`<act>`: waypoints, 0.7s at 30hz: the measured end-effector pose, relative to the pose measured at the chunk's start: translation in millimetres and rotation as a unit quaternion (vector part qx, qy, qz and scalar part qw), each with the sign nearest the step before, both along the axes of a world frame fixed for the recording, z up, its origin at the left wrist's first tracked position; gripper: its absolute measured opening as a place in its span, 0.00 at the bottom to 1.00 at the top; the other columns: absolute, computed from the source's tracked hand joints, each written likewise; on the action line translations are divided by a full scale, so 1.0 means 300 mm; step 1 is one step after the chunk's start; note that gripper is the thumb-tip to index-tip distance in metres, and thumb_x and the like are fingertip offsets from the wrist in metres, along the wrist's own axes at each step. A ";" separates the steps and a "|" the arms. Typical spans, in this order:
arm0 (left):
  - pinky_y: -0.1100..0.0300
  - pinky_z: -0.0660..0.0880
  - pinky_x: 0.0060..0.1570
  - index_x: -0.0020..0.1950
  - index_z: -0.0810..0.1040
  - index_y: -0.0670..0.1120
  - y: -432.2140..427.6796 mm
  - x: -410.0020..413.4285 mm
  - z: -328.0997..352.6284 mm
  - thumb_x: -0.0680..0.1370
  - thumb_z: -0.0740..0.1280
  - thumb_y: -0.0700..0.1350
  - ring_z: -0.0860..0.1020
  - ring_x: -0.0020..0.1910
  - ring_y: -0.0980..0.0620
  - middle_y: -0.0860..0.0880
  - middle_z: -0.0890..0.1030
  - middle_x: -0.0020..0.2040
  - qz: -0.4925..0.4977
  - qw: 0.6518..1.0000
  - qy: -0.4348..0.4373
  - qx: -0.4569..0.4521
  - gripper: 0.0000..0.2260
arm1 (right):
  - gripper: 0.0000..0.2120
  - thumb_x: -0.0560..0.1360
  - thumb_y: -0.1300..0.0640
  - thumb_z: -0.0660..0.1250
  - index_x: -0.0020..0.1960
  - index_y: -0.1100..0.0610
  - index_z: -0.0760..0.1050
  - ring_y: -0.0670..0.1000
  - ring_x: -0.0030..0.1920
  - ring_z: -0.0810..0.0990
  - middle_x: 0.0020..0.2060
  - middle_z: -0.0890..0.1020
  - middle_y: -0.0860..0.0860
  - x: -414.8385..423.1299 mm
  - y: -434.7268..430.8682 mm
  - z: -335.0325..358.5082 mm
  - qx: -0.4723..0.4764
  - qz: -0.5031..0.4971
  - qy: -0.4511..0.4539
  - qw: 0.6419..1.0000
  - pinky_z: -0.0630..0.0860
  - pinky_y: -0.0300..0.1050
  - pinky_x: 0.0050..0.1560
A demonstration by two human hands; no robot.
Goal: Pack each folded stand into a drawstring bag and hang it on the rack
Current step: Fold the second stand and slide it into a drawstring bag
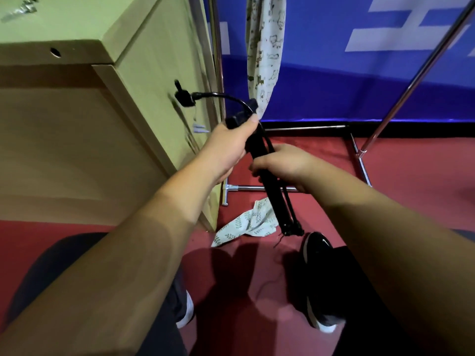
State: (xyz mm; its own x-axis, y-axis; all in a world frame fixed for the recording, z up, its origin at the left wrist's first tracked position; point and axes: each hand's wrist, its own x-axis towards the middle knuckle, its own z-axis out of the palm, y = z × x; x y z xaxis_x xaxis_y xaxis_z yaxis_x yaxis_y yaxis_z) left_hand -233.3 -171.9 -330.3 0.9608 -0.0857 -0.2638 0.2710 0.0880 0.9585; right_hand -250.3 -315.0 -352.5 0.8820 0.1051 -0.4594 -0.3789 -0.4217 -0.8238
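Note:
A black folded stand point(276, 199) slants down in front of me, its feet near the floor and a thin gooseneck arm point(221, 96) with a clip curving off its top to the left. My left hand point(226, 147) grips the stand's head. Just below it, my right hand point(282, 164) is closed around the shaft. A leaf-print drawstring bag point(249, 223) lies crumpled on the red floor under the stand. Another bag point(264, 52), white with small animal prints, hangs from the metal rack point(401, 93).
A light wooden table point(77, 124) stands close on my left, its side panel next to the gooseneck clip. The rack's chrome base bars point(257, 188) run across the floor. A blue banner wall point(359, 73) is behind. My shoes point(317, 253) are below.

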 end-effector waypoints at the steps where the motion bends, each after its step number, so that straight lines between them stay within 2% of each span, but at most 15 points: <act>1: 0.54 0.74 0.62 0.53 0.83 0.50 -0.001 -0.002 -0.032 0.84 0.71 0.46 0.82 0.58 0.52 0.50 0.86 0.55 -0.029 0.998 -0.004 0.047 0.02 | 0.10 0.71 0.61 0.76 0.51 0.55 0.81 0.55 0.38 0.83 0.37 0.85 0.56 -0.003 -0.010 -0.032 -0.011 -0.017 0.005 1.000 0.80 0.49 0.40; 3: 0.56 0.73 0.60 0.57 0.84 0.50 0.003 -0.011 -0.129 0.83 0.71 0.45 0.80 0.57 0.53 0.53 0.84 0.55 -0.106 0.981 -0.007 0.161 0.04 | 0.13 0.71 0.63 0.75 0.51 0.53 0.77 0.56 0.35 0.81 0.36 0.81 0.55 -0.007 -0.037 -0.108 -0.043 -0.032 0.050 0.997 0.78 0.46 0.34; 5: 0.59 0.73 0.56 0.70 0.79 0.46 0.003 -0.014 -0.255 0.82 0.71 0.49 0.79 0.56 0.51 0.51 0.82 0.60 -0.188 0.935 0.026 0.300 0.17 | 0.09 0.75 0.63 0.74 0.53 0.56 0.77 0.59 0.36 0.80 0.39 0.81 0.58 -0.009 -0.071 -0.201 -0.079 -0.037 0.125 0.988 0.82 0.57 0.38; 6: 0.58 0.74 0.54 0.72 0.77 0.44 -0.001 -0.016 -0.318 0.82 0.71 0.51 0.79 0.55 0.49 0.49 0.82 0.62 -0.224 0.897 0.049 0.378 0.21 | 0.09 0.76 0.62 0.74 0.54 0.60 0.78 0.60 0.36 0.80 0.40 0.80 0.60 -0.008 -0.090 -0.256 -0.092 -0.048 0.163 0.981 0.83 0.65 0.41; 7: 0.56 0.76 0.53 0.71 0.77 0.43 -0.002 -0.012 -0.387 0.81 0.70 0.52 0.81 0.55 0.46 0.46 0.82 0.62 -0.258 0.854 0.068 0.446 0.21 | 0.10 0.77 0.60 0.74 0.55 0.63 0.79 0.61 0.36 0.80 0.40 0.80 0.61 -0.006 -0.104 -0.309 -0.102 -0.064 0.193 0.974 0.83 0.70 0.44; 9: 0.55 0.75 0.48 0.62 0.81 0.42 -0.012 0.006 -0.519 0.81 0.68 0.52 0.83 0.55 0.41 0.42 0.84 0.60 -0.327 0.786 0.079 0.519 0.16 | 0.15 0.78 0.58 0.75 0.59 0.65 0.78 0.61 0.37 0.80 0.41 0.80 0.61 -0.009 -0.124 -0.423 -0.117 -0.102 0.226 0.962 0.83 0.70 0.46; 11: 0.55 0.75 0.49 0.58 0.82 0.42 -0.039 0.023 -0.635 0.82 0.66 0.49 0.82 0.56 0.40 0.41 0.85 0.59 -0.385 0.744 0.079 0.541 0.13 | 0.15 0.80 0.55 0.74 0.60 0.64 0.77 0.60 0.37 0.79 0.40 0.78 0.60 -0.020 -0.131 -0.536 -0.129 -0.125 0.253 0.951 0.83 0.66 0.48; 14: 0.54 0.76 0.58 0.65 0.82 0.45 -0.085 0.039 -0.797 0.83 0.64 0.49 0.81 0.59 0.42 0.44 0.83 0.64 -0.431 0.712 0.088 0.547 0.14 | 0.14 0.79 0.55 0.74 0.58 0.63 0.78 0.59 0.43 0.83 0.41 0.80 0.58 -0.039 -0.138 -0.699 -0.136 -0.148 0.277 0.940 0.85 0.60 0.53; 18: 0.54 0.72 0.70 0.74 0.77 0.57 -0.124 0.026 -1.021 0.82 0.64 0.56 0.74 0.70 0.40 0.44 0.72 0.75 -0.483 0.661 0.056 0.571 0.20 | 0.14 0.77 0.56 0.71 0.58 0.62 0.80 0.62 0.53 0.87 0.51 0.86 0.62 -0.038 -0.147 -0.902 -0.115 -0.182 0.308 0.927 0.84 0.62 0.59; 20: 0.49 0.68 0.75 0.76 0.74 0.60 -0.118 0.008 -1.106 0.81 0.63 0.58 0.68 0.76 0.40 0.47 0.65 0.80 -0.493 0.660 0.064 0.564 0.22 | 0.13 0.77 0.55 0.70 0.57 0.61 0.79 0.63 0.52 0.87 0.51 0.86 0.62 -0.037 -0.149 -0.954 -0.102 -0.197 0.311 0.924 0.85 0.62 0.58; 21: 0.49 0.66 0.77 0.76 0.75 0.59 -0.114 0.000 -1.142 0.82 0.63 0.56 0.65 0.78 0.41 0.49 0.62 0.81 -0.492 0.669 0.066 0.553 0.22 | 0.13 0.76 0.54 0.70 0.57 0.61 0.79 0.61 0.50 0.86 0.50 0.85 0.60 -0.041 -0.150 -0.965 -0.093 -0.214 0.309 0.922 0.85 0.60 0.58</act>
